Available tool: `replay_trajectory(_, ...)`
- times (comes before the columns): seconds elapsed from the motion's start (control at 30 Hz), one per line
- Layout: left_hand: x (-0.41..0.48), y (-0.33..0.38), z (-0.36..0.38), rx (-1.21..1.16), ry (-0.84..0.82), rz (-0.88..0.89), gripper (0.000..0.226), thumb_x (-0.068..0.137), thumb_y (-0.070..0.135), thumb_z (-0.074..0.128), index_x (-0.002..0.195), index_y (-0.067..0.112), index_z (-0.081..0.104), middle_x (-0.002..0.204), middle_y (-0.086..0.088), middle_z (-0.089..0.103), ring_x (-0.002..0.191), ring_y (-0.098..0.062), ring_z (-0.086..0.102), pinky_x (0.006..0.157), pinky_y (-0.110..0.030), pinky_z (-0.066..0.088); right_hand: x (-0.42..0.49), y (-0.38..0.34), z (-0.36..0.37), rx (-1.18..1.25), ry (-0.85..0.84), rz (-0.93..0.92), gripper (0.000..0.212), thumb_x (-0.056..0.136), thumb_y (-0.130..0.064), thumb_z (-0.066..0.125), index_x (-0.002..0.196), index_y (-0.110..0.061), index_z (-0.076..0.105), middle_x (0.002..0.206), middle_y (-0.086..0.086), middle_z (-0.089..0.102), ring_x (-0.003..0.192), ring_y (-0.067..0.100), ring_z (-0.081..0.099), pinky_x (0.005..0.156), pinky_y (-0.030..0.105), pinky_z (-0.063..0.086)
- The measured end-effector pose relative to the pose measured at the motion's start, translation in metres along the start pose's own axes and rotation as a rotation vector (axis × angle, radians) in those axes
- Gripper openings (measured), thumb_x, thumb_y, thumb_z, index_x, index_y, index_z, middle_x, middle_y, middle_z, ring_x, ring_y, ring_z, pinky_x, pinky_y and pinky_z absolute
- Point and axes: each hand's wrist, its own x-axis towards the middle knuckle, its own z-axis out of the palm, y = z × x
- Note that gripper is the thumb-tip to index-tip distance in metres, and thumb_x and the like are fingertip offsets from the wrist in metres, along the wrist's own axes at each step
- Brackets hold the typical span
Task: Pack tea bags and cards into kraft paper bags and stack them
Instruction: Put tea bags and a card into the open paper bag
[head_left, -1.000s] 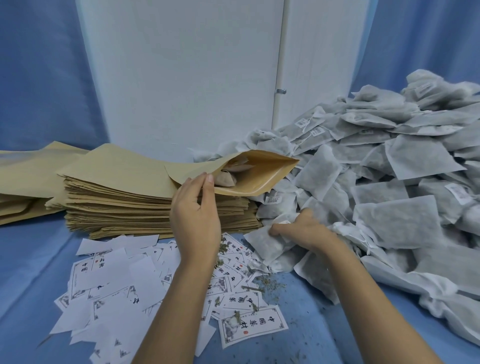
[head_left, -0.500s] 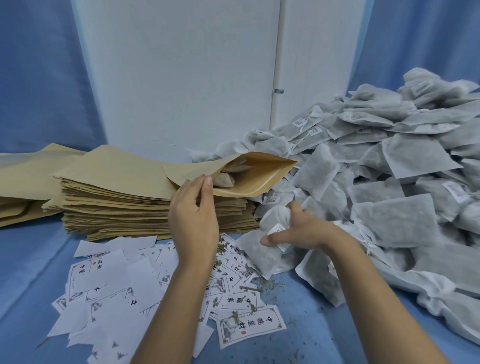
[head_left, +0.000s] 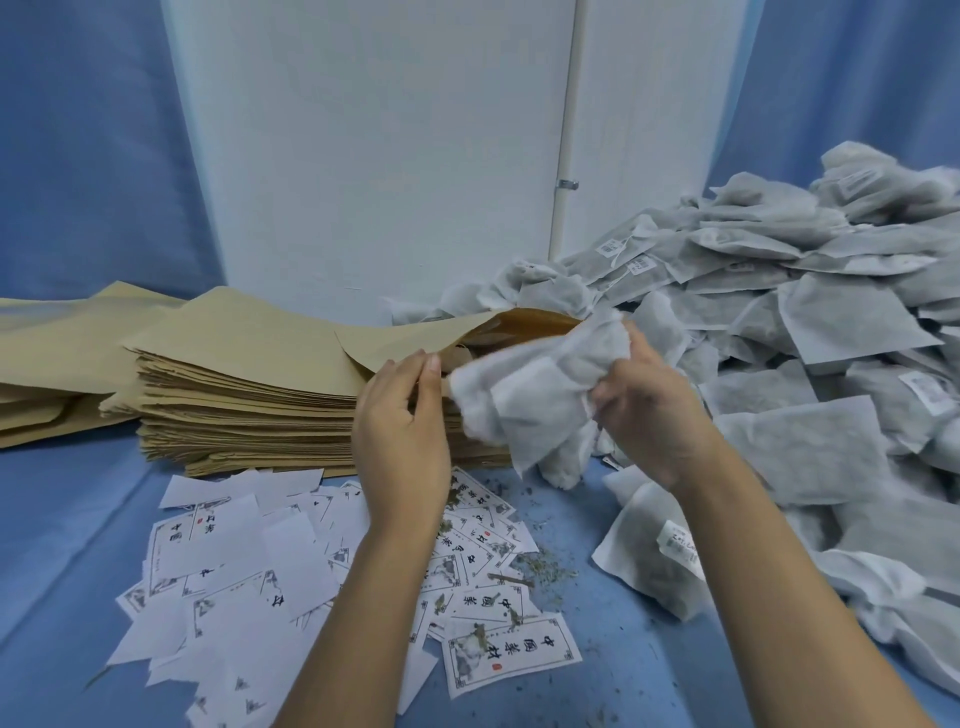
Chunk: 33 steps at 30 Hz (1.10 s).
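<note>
Lip of kraft bag (head_left: 415, 338) being pinched open by left hand (head_left: 402, 431); tea bags (head_left: 535, 395), between hands, being clutched by right hand (head_left: 647, 410). Bundle best kept compressed, fed corner-first.

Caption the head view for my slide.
Right hand grips tea bags at the mouth of the kraft bag, which the left hand holds open.

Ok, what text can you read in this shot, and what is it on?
"中国茶村": front card; its red seal is too small to read.
Other cards: partly covered, fragments only.
Tea bag labels: too blurred to read.
Paper bags: no print shows.
</note>
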Motion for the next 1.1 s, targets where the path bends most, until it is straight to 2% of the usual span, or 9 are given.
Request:
replay_trajectory(0.2, -0.001, -0.001, 0.001, -0.001, -0.025, 0.007, 0.030, 0.096, 0.032, 0.049, 0.114, 0.018, 0.068, 0.116, 0.004, 0.067, 0.117, -0.018, 0.055, 0.097, -0.041, 0.046, 0.000, -0.002, 0.016, -0.230, 0.322, -0.278, 0.028, 0.057, -0.007, 0.051, 0.072, -0.031, 0.054, 0.073, 0.006, 0.049, 0.071, 0.018, 0.044, 0.061, 0.027, 0.039)
replay_trajectory(0.33, -0.001, -0.001, 0.001, 0.000, -0.040, 0.020, 0.030, 0.096, 0.032, 0.049, 0.113, 0.018, 0.069, 0.115, 0.004, 0.067, 0.117, -0.018, 0.055, 0.097, -0.041, 0.045, -0.003, -0.002, 0.025, -0.450, 0.412, -0.435, 0.026, 0.060, -0.021, 0.058, 0.081, -0.036, 0.051, 0.101, 0.020, 0.054, 0.085, 0.024, 0.051, 0.072, 0.032, 0.043)
replay_trajectory(0.5, -0.001, 0.000, 0.000, -0.045, -0.006, 0.007, 0.028, 0.096, 0.032, 0.051, 0.115, 0.020, 0.068, 0.111, 0.010, 0.066, 0.112, -0.010, 0.057, 0.096, -0.023, 0.045, -0.002, 0.007, 0.029, -0.627, 0.426, -0.602, 0.045, 0.066, 0.002, 0.061, 0.087, -0.036, 0.049, 0.102, 0.004, 0.049, 0.092, 0.004, 0.050, 0.081, 0.017, 0.041)
replay_trajectory(0.57, 0.000, 0.001, 0.000, -0.076, 0.038, -0.010, 0.029, 0.095, 0.033, 0.051, 0.114, 0.021, 0.068, 0.109, 0.012, 0.067, 0.108, -0.005, 0.059, 0.091, -0.013, 0.044, -0.002, 0.015, 0.026, -0.784, 0.406, -0.611, 0.048, 0.064, 0.010, 0.062, 0.087, -0.031, 0.052, 0.102, 0.000, 0.049, 0.096, 0.001, 0.049, 0.083, 0.012, 0.038)
replay_trajectory(0.67, -0.002, 0.003, -0.001, -0.071, 0.048, -0.023, 0.031, 0.094, 0.035, 0.051, 0.116, 0.020, 0.068, 0.117, 0.005, 0.067, 0.118, -0.013, 0.056, 0.099, -0.027, 0.044, -0.004, 0.029, 0.022, -1.147, 0.393, -0.681, 0.031, 0.060, 0.007, 0.061, 0.085, -0.010, 0.060, 0.099, 0.003, 0.053, 0.097, 0.023, 0.050, 0.079, 0.031, 0.043)
replay_trajectory(0.77, -0.005, 0.003, 0.002, -0.035, 0.006, 0.013, 0.030, 0.095, 0.033, 0.051, 0.114, 0.019, 0.069, 0.118, 0.003, 0.067, 0.122, -0.019, 0.054, 0.100, -0.041, 0.045, -0.005, 0.033, 0.028, -1.315, 0.428, -0.632, 0.031, 0.059, 0.004, 0.063, 0.088, -0.008, 0.063, 0.097, 0.005, 0.059, 0.094, 0.030, 0.052, 0.070, 0.045, 0.048)
replay_trajectory(0.83, -0.007, 0.003, 0.004, -0.014, 0.001, 0.043, 0.028, 0.095, 0.031, 0.052, 0.112, 0.018, 0.070, 0.116, 0.004, 0.068, 0.120, -0.021, 0.056, 0.096, -0.044, 0.047, -0.003, 0.032, 0.033, -1.407, 0.464, -0.634, 0.036, 0.060, 0.004, 0.070, 0.092, -0.011, 0.068, 0.101, 0.005, 0.065, 0.101, 0.033, 0.055, 0.078, 0.047, 0.050)
replay_trajectory(0.97, -0.005, -0.001, 0.003, -0.012, 0.023, 0.055, 0.027, 0.096, 0.030, 0.052, 0.111, 0.019, 0.070, 0.114, 0.005, 0.069, 0.118, -0.022, 0.058, 0.093, -0.046, 0.048, -0.001, 0.035, 0.045, -1.422, 0.453, -0.612, 0.042, 0.068, 0.003, 0.071, 0.105, -0.016, 0.073, 0.114, 0.001, 0.069, 0.110, 0.032, 0.054, 0.087, 0.040, 0.049)
replay_trajectory(1.1, -0.003, -0.001, 0.001, -0.067, 0.061, 0.024, 0.026, 0.095, 0.028, 0.053, 0.110, 0.018, 0.071, 0.114, 0.004, 0.069, 0.118, -0.021, 0.058, 0.095, -0.044, 0.048, 0.016, 0.033, 0.055, -1.348, 0.187, -0.403, 0.023, 0.083, -0.006, 0.060, 0.104, -0.007, 0.070, 0.106, 0.009, 0.069, 0.101, 0.031, 0.053, 0.083, 0.027, 0.034)
